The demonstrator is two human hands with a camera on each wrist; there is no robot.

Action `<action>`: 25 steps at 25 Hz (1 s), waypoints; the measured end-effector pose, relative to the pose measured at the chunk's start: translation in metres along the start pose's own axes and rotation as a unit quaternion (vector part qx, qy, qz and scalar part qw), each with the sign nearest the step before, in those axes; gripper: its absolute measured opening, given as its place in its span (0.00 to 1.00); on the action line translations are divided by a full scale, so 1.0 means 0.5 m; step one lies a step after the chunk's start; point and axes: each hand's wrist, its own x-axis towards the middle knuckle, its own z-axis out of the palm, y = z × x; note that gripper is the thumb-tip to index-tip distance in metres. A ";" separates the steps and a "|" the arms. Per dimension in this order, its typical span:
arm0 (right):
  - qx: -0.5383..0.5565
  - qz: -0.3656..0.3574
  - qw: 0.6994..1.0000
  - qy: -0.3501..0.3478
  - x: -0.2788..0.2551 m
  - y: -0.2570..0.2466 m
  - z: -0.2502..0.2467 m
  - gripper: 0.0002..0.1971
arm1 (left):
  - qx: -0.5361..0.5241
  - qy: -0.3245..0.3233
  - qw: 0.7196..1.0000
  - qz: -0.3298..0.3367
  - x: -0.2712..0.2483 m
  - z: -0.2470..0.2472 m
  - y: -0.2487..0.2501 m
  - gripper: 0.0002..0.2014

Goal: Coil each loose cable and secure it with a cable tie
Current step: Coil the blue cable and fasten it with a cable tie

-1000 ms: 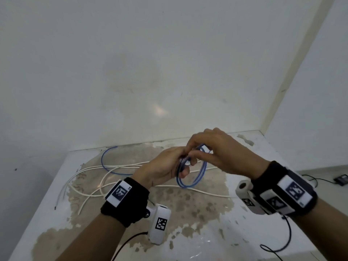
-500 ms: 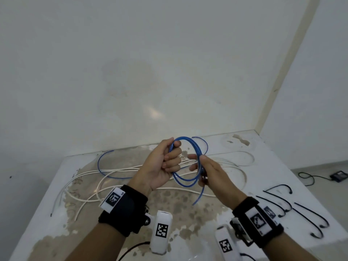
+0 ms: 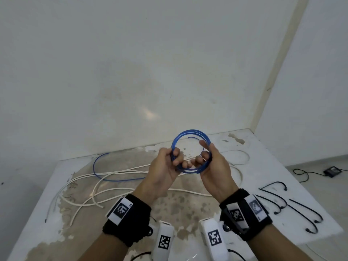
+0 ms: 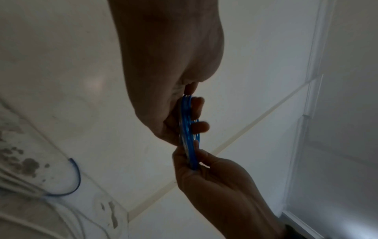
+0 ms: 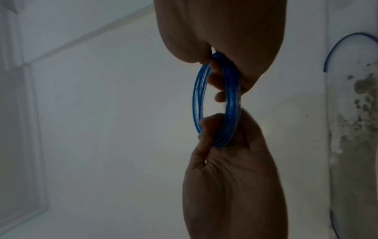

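Note:
A blue cable wound into a round coil (image 3: 190, 131) is held upright above the table, between both hands. My left hand (image 3: 176, 157) grips the coil's left side with curled fingers. My right hand (image 3: 204, 153) grips its right side, thumb on the outside. One short cable end (image 3: 192, 137) sticks inward near the top. In the left wrist view the coil (image 4: 187, 122) appears edge-on between the left fingers (image 4: 199, 127) and the right hand (image 4: 214, 177). The right wrist view shows the same coil (image 5: 214, 100) gripped from above and below.
On the stained white table (image 3: 263, 142) lie a second loose blue cable (image 3: 105, 170) and several white cables (image 3: 113, 189) at the left. Several black cable ties (image 3: 301, 210) lie at the right. A black adapter (image 3: 332, 171) sits on the floor beyond.
The right hand came off the coil's top and dropped beside it, leaving a loose tail hanging. Now that tail is wound in and both hands hold the ring upright.

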 end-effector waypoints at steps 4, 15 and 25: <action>-0.101 -0.065 0.992 0.035 0.009 -0.007 -0.007 0.15 | 0.012 0.013 0.999 -0.042 -0.010 -0.004 -0.011 0.14; -0.236 -0.048 0.970 0.020 -0.028 0.020 -0.077 0.19 | 0.167 0.029 0.970 -0.173 0.041 0.011 -0.020 0.20; -0.243 -0.014 0.970 -0.003 0.003 -0.051 -0.254 0.19 | 0.166 -0.009 0.978 -0.126 0.119 0.107 -0.175 0.17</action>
